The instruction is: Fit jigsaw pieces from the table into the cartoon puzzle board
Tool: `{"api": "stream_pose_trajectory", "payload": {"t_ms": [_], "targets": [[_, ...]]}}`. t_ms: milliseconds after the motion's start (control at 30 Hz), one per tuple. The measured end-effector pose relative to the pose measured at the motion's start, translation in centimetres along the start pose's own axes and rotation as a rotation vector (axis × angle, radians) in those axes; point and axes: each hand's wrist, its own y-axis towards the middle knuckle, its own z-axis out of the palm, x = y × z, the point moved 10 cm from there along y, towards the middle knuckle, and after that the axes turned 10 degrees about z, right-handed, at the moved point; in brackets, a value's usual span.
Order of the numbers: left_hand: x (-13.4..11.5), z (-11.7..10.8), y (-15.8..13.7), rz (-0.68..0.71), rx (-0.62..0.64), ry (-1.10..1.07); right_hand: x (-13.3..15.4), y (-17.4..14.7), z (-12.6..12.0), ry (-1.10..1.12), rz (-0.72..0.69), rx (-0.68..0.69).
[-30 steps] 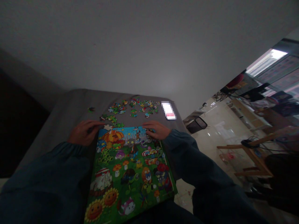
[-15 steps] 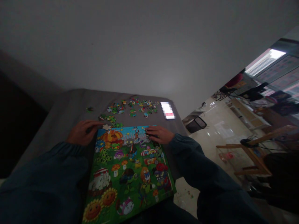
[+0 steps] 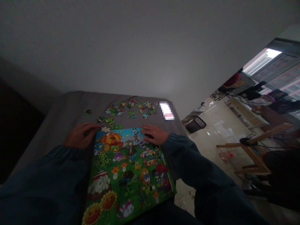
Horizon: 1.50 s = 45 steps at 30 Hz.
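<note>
The big puzzle lies picture side up, mostly green, blue at the far end. A pale piece sits by its far left corner. Bright loose pieces lie scattered beyond.

loose pieces: on cloth, behind puzzle board | phone: on cloth, right of loose pieces

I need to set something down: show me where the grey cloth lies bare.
Bare: grey cloth left of the lone piece, and between the phone and right hand. Crowded: the loose pieces near the wall, and the far edge of the puzzle, between right hand and left hand.
</note>
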Motion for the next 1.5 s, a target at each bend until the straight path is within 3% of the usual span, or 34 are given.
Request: {"api": "stream_pose_trajectory", "payload": {"t_ms": [267,500,633,767,900,1200,1500], "targets": [[0.1,0.4,0.1,-0.002,0.046,-0.021,-2.7,-2.7,-0.1,0.004,0.035,0.044],[0.4,0.5,0.0,-0.012,0.034,-0.011,-3.6,-3.2,-1.6,-0.003,0.101,-0.04],[0.5,0.6,0.1,-0.001,0.053,-0.016,-4.6,-1.0,-2.9,0.001,0.151,-0.107],[0.4,0.3,0.2,0.001,0.051,-0.016,-8.5,2.4,-4.3,-0.014,0.29,-0.187],[0.1,0.1,0.2,0.0,0.041,-0.019,-11.3,5.4,-4.3,-0.016,0.365,-0.202],[0.6,0.5,-0.1,-0.007,0.058,-0.025,-9.9,7.8,-3.0,0.107,0.36,-0.172],[0.4,0.7,0.0,-0.013,0.04,-0.033,-7.6,1.6,-3.2,0.38,0.305,-0.003]]}}
